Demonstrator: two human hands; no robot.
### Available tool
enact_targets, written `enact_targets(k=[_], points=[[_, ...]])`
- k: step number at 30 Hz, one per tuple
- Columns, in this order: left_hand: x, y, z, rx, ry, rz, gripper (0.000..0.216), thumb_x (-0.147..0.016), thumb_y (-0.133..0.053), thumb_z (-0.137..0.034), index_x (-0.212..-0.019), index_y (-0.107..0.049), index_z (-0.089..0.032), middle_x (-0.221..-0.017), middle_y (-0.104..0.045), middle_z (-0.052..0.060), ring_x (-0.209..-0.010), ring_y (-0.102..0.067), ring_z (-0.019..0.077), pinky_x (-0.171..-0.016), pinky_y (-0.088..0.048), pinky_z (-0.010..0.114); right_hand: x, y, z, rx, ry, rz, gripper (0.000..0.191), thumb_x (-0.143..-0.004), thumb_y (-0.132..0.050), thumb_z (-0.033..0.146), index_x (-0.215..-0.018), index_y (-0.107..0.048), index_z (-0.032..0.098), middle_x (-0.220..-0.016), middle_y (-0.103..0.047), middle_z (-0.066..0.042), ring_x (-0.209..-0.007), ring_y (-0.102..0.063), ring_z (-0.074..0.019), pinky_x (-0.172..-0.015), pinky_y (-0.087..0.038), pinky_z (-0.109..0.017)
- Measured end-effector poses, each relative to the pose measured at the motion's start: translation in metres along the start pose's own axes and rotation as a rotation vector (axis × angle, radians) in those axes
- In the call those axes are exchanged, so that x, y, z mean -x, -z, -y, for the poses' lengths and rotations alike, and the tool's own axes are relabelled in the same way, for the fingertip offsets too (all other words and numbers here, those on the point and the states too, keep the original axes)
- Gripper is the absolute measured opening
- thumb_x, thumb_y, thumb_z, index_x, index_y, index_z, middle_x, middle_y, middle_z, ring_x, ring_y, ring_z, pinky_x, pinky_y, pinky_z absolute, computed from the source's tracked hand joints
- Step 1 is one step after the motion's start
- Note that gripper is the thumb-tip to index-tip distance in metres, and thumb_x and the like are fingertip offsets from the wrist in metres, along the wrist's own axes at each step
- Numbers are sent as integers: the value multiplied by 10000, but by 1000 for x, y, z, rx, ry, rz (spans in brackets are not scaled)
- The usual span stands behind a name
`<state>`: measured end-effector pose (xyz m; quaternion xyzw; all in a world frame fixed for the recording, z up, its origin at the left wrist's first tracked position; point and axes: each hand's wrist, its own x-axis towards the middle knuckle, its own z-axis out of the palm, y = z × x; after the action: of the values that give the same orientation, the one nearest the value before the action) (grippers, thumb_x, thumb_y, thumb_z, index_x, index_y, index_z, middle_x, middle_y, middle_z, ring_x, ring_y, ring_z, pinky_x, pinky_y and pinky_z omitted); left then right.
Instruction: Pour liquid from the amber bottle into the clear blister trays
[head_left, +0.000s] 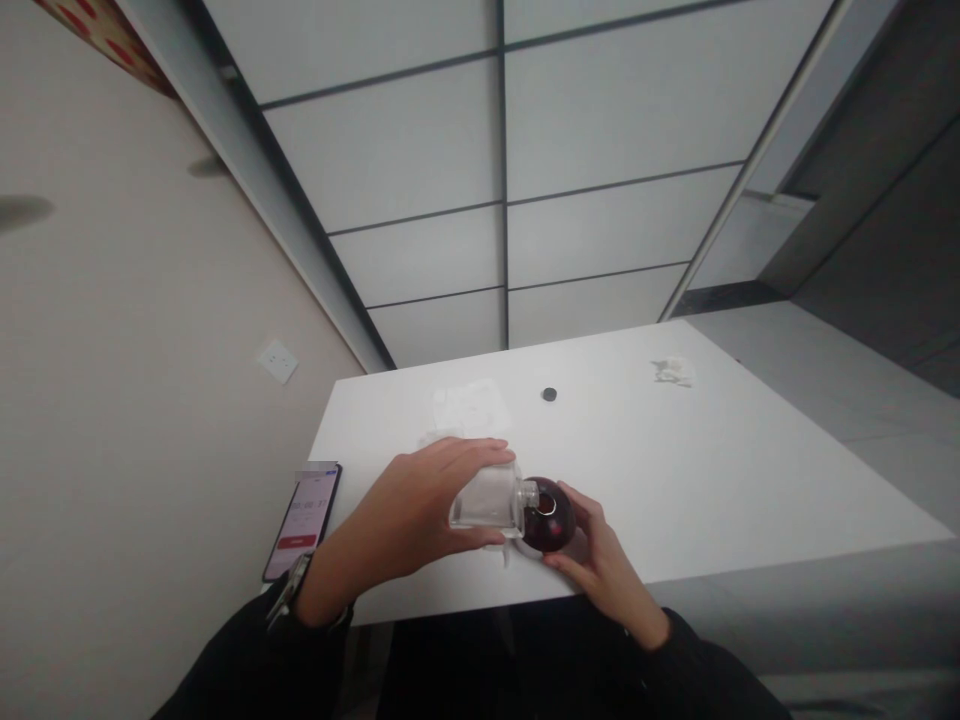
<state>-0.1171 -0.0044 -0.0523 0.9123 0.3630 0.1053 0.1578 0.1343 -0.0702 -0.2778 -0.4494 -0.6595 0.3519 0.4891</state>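
My left hand point(435, 495) is wrapped around a clear, square-sided glass bottle point(487, 500), tipped onto its side with its threaded neck pointing right. That neck lies at the opening of a round, dark red glass vessel point(551, 525); I cannot tell whether they touch. My right hand point(596, 550) grips the red vessel from its right side, thumb in front and fingers behind. Whether any liquid runs between the two is too small to see. Beyond the hands, a small dark round cap point(550, 394) lies on the white table point(735, 480).
Thin white tissue point(472, 405) lies flat behind my left hand. A crumpled tissue point(673, 372) sits near the far right edge. By the left edge lies a phone point(304, 520) showing a running-time display. A wall with a socket point(277, 361) borders the left side.
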Motion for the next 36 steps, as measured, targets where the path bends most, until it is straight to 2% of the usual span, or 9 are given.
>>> enact_targets(k=[4,11,20,36], points=[[-2,3,-3,-43,-20,22,700,-862,-860,-434,-1468,-556,-261,-1509,-649,63,-1375,-631,287,-1158,-532,480,0,1,0,-3,16,8,787,-923,-782,490,-1580,-415,262,-1537,-581,-200,-1396,-605,-384,-1150,-508,-610],[-6,11,-9,-126,-24,75,706,-857,-872,-432,-1473,-559,-290,-1524,-638,55,-1362,-639,298,-1081,-583,460,-1,0,1,-1,31,5,790,-928,-780,474,-1594,-399,282,-1545,-580,-192,-1397,-604,-382,-1152,-505,-619],[-10,14,-11,-159,-53,101,686,-861,-869,-437,-1455,-564,-279,-1521,-641,56,-1362,-635,294,-1038,-601,447,3,-7,-10,-28,23,-40,810,-924,-773,514,-1605,-398,285,-1576,-550,-190,-1424,-577,-382,-1164,-488,-624],[-11,17,-12,-167,-104,82,669,-858,-873,-432,-1433,-578,-260,-1493,-664,55,-1333,-654,293,-1013,-608,447,1,-3,-3,6,46,-28,782,-936,-762,504,-1596,-396,298,-1550,-575,-178,-1407,-595,-373,-1148,-508,-613]])
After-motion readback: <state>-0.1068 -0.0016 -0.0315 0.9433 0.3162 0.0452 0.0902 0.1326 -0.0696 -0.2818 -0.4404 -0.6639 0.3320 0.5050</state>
